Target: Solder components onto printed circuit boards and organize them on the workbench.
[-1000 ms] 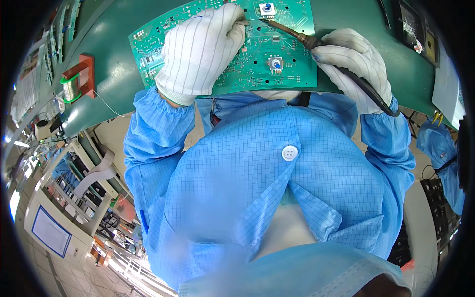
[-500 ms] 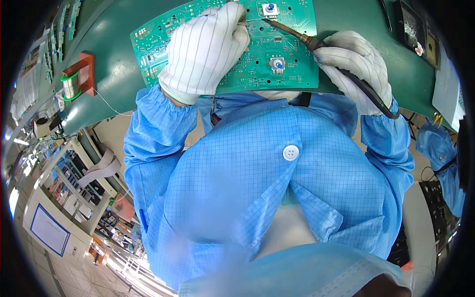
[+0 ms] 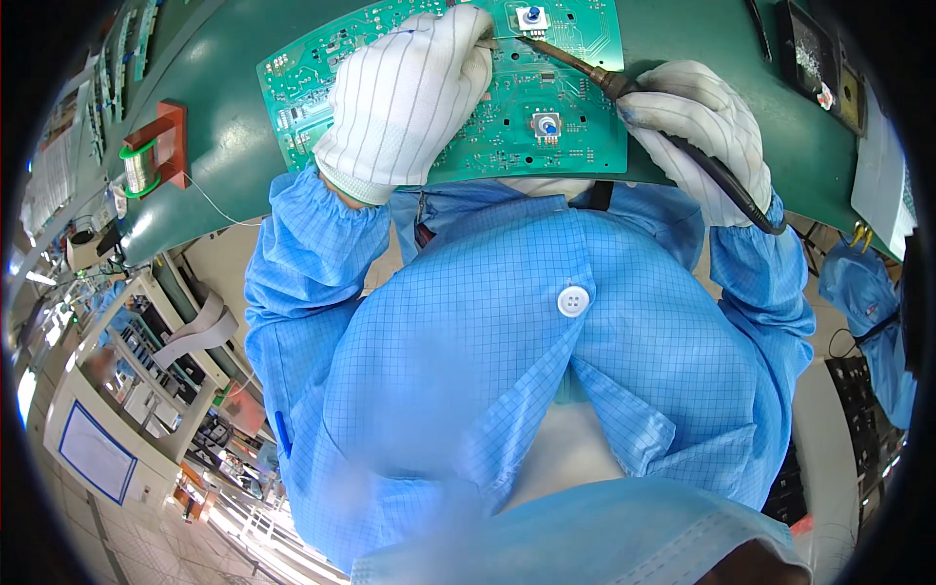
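Observation:
A large green circuit board [image 3: 595,102] lies on the green work surface before me. My gloved left hand [image 3: 405,102] rests over its middle, fingertips pinched on a thin solder wire [image 3: 505,39] that reaches toward the iron's tip. My gloved right hand [image 3: 702,141] is closed around a soldering iron [image 3: 577,63], whose tip meets the board just below a white part with a blue shaft [image 3: 532,18]. Nearer to me on the board sits a similar blue-shafted part [image 3: 547,127]. The left hand covers part of the board.
On the left, a spool of solder wire [image 3: 139,170] hangs on a reddish-brown stand [image 3: 174,146], its wire trailing toward my left sleeve. A dark tray [image 3: 817,63] stands at the far right. The iron's black cable [image 3: 731,185] bends below my right hand.
My left hand has shifted very slightly toward me at the fingertips. The iron and the board look unmoved. A blurred person now shows in the left background.

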The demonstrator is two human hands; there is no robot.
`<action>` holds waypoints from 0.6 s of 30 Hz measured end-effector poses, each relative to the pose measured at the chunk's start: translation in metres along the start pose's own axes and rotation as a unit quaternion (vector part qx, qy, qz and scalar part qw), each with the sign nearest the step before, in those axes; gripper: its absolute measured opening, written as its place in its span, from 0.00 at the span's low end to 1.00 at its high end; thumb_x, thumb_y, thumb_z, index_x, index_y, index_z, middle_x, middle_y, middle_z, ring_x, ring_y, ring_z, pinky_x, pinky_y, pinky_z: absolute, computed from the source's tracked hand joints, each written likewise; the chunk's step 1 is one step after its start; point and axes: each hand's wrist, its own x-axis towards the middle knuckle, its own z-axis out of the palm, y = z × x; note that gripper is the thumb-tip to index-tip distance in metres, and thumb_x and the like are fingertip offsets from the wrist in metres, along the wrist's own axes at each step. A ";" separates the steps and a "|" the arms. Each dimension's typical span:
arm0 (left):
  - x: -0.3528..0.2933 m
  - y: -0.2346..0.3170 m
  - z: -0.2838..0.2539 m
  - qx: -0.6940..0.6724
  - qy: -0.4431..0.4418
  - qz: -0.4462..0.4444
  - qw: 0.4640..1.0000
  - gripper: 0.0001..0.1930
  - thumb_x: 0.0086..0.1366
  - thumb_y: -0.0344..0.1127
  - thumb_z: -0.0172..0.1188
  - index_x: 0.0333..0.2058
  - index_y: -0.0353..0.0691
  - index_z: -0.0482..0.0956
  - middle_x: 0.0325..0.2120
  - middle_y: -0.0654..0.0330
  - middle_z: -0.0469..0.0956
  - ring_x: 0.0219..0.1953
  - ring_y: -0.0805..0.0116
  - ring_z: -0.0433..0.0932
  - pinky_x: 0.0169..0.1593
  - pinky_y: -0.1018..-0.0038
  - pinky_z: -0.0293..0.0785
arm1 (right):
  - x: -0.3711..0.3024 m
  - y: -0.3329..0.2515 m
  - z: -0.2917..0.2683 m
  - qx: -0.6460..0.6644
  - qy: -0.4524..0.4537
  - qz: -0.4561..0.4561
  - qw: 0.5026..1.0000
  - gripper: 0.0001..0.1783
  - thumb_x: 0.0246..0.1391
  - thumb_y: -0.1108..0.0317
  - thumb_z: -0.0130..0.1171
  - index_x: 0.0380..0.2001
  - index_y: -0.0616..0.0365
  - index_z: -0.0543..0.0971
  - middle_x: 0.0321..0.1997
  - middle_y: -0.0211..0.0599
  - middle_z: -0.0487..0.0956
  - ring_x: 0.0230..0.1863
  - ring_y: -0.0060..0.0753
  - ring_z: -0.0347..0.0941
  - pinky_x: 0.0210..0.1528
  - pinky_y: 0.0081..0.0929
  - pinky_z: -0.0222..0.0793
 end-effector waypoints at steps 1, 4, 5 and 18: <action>-0.001 -0.001 0.000 -0.006 -0.009 -0.010 1.000 0.06 0.60 0.33 0.60 0.36 0.43 0.76 0.22 0.55 0.78 0.24 0.56 0.79 0.29 0.62 0.74 | 0.001 0.000 0.001 0.002 -0.001 0.003 1.000 0.16 0.48 0.68 0.70 0.43 0.53 0.85 0.42 0.33 0.84 0.44 0.40 0.79 0.48 0.35 0.75; -0.004 -0.002 0.002 0.020 0.008 -0.003 1.000 0.06 0.60 0.33 0.60 0.36 0.43 0.76 0.23 0.57 0.77 0.24 0.58 0.78 0.30 0.62 0.72 | 0.002 0.002 0.001 0.020 -0.005 0.004 1.000 0.16 0.48 0.68 0.70 0.43 0.53 0.85 0.41 0.34 0.84 0.44 0.40 0.79 0.47 0.34 0.75; -0.006 -0.002 0.003 0.053 0.034 0.014 0.998 0.06 0.59 0.33 0.60 0.36 0.44 0.75 0.23 0.57 0.76 0.24 0.58 0.78 0.30 0.63 0.72 | 0.002 0.002 0.002 0.021 -0.005 0.003 1.000 0.16 0.48 0.68 0.70 0.43 0.53 0.85 0.41 0.34 0.84 0.44 0.40 0.79 0.47 0.34 0.75; -0.003 -0.003 0.003 0.006 0.021 -0.003 1.000 0.05 0.59 0.33 0.60 0.33 0.43 0.75 0.23 0.56 0.76 0.24 0.57 0.77 0.30 0.62 0.71 | 0.001 0.000 0.001 0.016 0.017 -0.001 1.000 0.16 0.45 0.73 0.70 0.41 0.56 0.85 0.41 0.35 0.84 0.41 0.40 0.78 0.44 0.34 0.75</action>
